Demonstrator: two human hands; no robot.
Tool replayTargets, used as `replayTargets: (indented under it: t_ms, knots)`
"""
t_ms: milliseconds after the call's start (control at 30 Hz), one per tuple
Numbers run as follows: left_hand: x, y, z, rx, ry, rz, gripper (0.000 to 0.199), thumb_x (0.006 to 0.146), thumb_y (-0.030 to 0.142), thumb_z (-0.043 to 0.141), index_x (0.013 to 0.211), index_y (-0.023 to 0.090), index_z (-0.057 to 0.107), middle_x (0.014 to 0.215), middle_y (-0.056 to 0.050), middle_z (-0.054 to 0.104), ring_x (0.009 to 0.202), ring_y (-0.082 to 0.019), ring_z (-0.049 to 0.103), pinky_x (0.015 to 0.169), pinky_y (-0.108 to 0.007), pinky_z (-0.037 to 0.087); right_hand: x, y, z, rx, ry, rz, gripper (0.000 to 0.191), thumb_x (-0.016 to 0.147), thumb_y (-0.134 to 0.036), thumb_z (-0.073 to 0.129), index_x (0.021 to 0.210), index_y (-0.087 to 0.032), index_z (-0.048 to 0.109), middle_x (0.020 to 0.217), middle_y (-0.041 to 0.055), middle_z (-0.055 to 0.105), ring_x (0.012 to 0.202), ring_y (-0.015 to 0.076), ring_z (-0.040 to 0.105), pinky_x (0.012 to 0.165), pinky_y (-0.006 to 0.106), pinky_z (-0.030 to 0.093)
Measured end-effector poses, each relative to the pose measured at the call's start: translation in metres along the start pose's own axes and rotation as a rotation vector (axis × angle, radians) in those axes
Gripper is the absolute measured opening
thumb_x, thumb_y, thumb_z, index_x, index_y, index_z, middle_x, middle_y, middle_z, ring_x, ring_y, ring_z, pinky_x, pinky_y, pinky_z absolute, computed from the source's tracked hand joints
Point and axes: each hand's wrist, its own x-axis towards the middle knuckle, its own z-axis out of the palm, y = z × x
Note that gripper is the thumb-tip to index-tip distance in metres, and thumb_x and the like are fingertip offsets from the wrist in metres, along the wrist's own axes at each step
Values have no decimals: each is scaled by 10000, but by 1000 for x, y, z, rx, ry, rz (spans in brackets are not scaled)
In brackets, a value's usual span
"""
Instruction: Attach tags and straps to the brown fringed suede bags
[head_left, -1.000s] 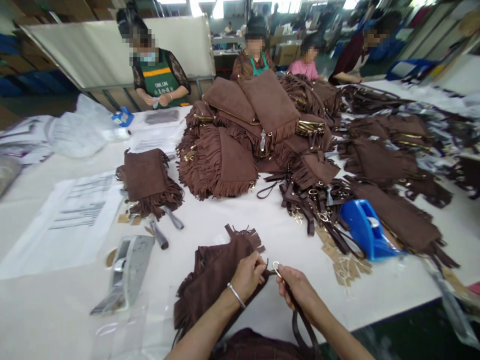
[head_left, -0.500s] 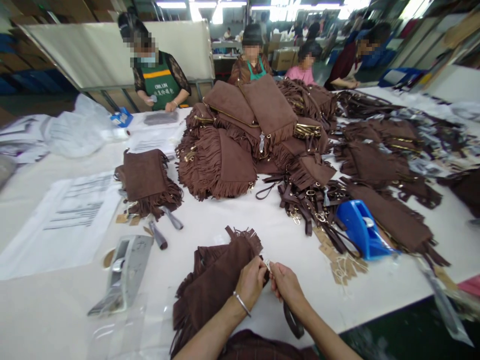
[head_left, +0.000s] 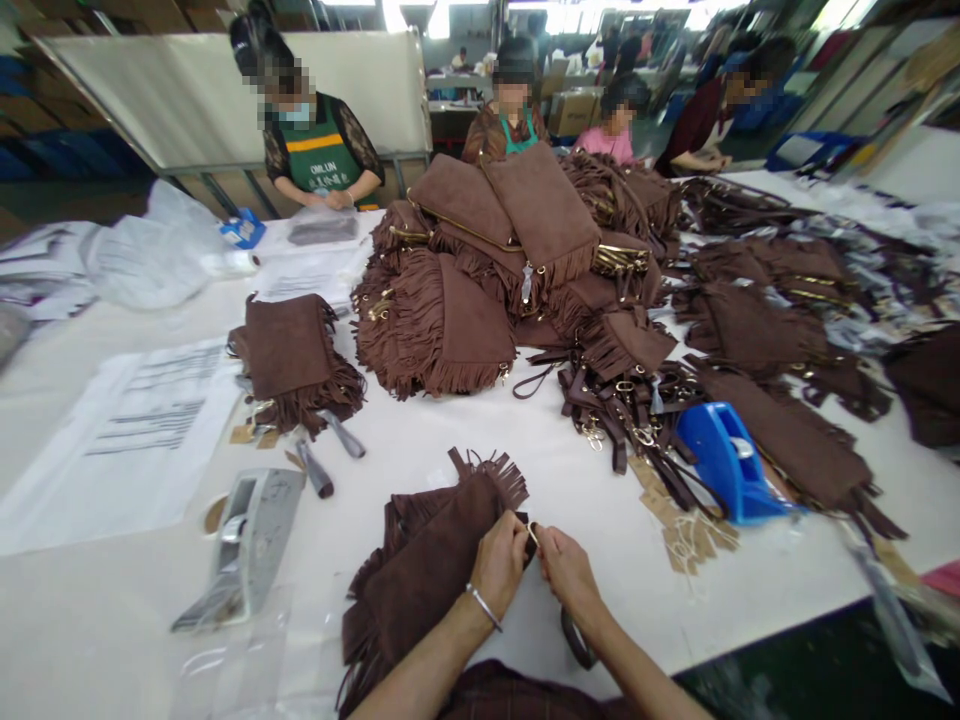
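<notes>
A brown fringed bag (head_left: 431,560) lies on the white table in front of me. My left hand (head_left: 501,560) is closed at the bag's right edge, its fingers pinching a dark piece there. Close beside it, my right hand (head_left: 566,568) is closed on a brown strap (head_left: 576,640), whose loop hangs below the hand. A small gold-coloured metal piece (head_left: 532,535) shows between the fingertips of both hands. Exactly how it joins the strap and bag is too small to tell.
A grey tape dispenser (head_left: 251,545) stands left, a blue one (head_left: 727,465) right, near tan tags (head_left: 694,540). Brown bags (head_left: 442,320) are heaped mid-table, with straps (head_left: 615,400) beside them. A smaller bag pile (head_left: 289,350) and printed sheets (head_left: 142,430) lie left. Several people work across the table.
My hands stay close together, and the gold-coloured piece between them shows more clearly. The strap loop has shifted slightly left. Across the table, a person's hands have come together over a grey packet.
</notes>
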Motion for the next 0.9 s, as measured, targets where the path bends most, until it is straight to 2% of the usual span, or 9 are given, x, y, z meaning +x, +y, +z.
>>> replayTargets:
  t_ms: [300, 500, 700, 900]
  knots:
    - [4, -8, 5, 22, -7, 1, 184, 899, 212, 357, 744, 212, 456, 725, 4, 553, 674, -146, 550, 649, -245, 425, 10, 2, 3, 0, -36, 55, 429, 887, -487, 322, 569, -234, 459, 478, -26, 453, 445, 138, 421, 454, 272, 337]
    - [7, -12, 7, 54, -7, 4, 190, 905, 206, 359, 742, 213, 455, 741, 0, 567, 683, -143, 557, 642, -235, 422, 17, 10, 9, 41, -74, 111, 443, 898, -504, 231, 617, -235, 443, 465, -38, 429, 371, 128, 373, 400, 267, 323]
    - [10, -17, 12, 128, -17, 1, 178, 908, 182, 354, 770, 216, 460, 775, -8, 571, 699, -148, 563, 639, -240, 417, 25, 17, 10, 12, -59, 1, 442, 882, -517, 254, 592, -238, 437, 496, -23, 434, 471, 151, 420, 483, 277, 330]
    - [13, -17, 16, 229, -51, 2, 177, 917, 174, 351, 854, 224, 509, 855, -31, 590, 758, -165, 579, 677, -251, 427, 28, 22, 9, 19, -62, -94, 424, 861, -543, 232, 602, -248, 392, 519, -28, 381, 528, 166, 397, 511, 288, 309]
